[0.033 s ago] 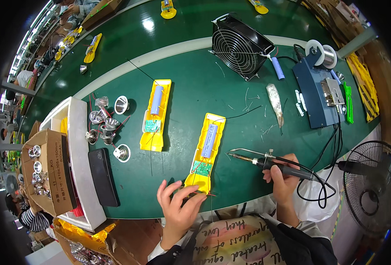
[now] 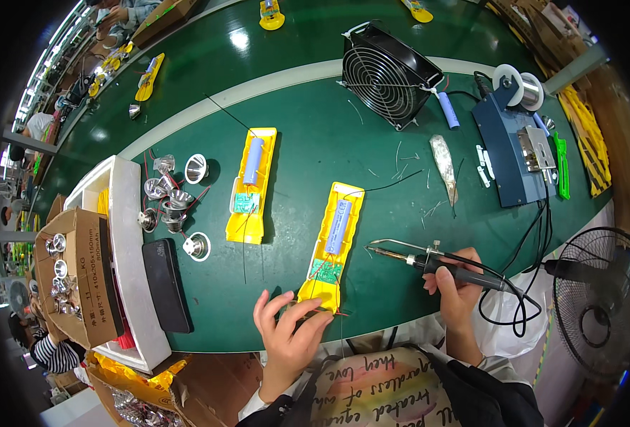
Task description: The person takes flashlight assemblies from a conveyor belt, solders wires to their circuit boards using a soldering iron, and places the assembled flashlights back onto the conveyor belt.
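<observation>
My right hand (image 2: 458, 285) is closed around the black handle of a soldering iron (image 2: 429, 263), which has a thin metal tube along its tip. The iron points left, apart from the nearer yellow flashlight housing (image 2: 320, 295). At that housing's wide near end, my left hand (image 2: 290, 329) grips the edge with its fingertips, beside short red wires. Inside lie a blue cylindrical battery cell (image 2: 338, 228) and a small green circuit board (image 2: 326, 270); a black wire trails from the far end. Another yellow housing (image 2: 244, 224), similarly fitted, lies farther left, touched by neither hand.
Silver reflectors (image 2: 196, 169) with wires lie left, near a black flat case (image 2: 167, 285) and a white foam box (image 2: 151, 334). Back right stand a black box fan (image 2: 386, 75) and a blue soldering station (image 2: 500, 149) with a solder spool (image 2: 518, 87). Wire clippings lie between.
</observation>
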A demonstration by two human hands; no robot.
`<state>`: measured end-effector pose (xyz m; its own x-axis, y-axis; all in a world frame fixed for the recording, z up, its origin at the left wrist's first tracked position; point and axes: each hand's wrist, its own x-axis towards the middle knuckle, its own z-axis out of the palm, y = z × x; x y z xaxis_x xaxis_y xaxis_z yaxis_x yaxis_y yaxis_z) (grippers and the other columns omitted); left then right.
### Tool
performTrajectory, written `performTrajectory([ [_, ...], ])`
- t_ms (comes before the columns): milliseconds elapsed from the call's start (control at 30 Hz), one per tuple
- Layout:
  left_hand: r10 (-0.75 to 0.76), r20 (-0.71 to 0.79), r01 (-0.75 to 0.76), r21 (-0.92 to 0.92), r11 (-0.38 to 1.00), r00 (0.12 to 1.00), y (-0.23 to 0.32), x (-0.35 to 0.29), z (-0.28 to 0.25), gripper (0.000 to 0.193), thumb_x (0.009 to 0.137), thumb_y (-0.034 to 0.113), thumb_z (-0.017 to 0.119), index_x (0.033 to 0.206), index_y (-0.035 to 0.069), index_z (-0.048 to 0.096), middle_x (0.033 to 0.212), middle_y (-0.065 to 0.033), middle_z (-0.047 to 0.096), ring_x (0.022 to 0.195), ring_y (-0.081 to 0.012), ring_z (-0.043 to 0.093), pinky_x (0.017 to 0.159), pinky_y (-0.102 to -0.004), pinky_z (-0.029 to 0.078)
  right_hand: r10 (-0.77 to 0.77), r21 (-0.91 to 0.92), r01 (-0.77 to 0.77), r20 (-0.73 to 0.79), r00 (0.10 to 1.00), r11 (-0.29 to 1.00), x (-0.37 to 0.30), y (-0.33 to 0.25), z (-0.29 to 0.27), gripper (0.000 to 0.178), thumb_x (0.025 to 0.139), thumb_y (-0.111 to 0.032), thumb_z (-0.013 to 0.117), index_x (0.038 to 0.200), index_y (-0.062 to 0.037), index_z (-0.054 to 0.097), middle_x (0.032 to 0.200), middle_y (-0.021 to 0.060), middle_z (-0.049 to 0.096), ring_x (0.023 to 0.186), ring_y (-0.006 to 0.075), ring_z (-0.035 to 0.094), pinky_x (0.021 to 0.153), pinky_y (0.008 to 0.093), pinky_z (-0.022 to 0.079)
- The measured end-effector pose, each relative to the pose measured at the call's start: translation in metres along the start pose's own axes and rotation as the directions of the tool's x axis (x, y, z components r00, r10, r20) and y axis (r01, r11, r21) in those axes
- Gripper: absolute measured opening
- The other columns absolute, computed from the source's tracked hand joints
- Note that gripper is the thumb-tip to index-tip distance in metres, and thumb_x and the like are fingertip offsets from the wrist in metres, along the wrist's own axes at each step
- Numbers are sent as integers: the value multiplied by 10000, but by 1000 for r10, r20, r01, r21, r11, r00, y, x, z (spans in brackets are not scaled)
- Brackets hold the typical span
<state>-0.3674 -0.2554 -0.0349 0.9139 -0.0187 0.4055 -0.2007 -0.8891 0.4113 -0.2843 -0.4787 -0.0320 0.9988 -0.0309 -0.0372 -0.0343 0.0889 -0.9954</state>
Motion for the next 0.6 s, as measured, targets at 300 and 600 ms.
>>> performTrajectory([
  [300, -55, -39, 55, 2, 998, 998, 2, 4, 2, 137, 606, 185, 701, 709, 163, 613, 953, -26, 504, 975, -257, 412, 885, -458, 318, -9, -14, 9, 37, 999, 1000, 1, 0, -1, 155, 753, -18, 539, 858, 10, 429, 679, 104, 537, 528, 102, 532, 462, 186, 426],
  [600, -116, -62, 105, -160, 982, 991, -4, 0, -1, 131, 627, 125, 681, 720, 155, 593, 927, 9, 532, 962, -238, 429, 886, -449, 311, -23, -85, 22, -14, 1000, 996, 1, 0, 3, 134, 764, -54, 518, 838, 1, 421, 654, 88, 503, 483, 107, 509, 430, 187, 409],
])
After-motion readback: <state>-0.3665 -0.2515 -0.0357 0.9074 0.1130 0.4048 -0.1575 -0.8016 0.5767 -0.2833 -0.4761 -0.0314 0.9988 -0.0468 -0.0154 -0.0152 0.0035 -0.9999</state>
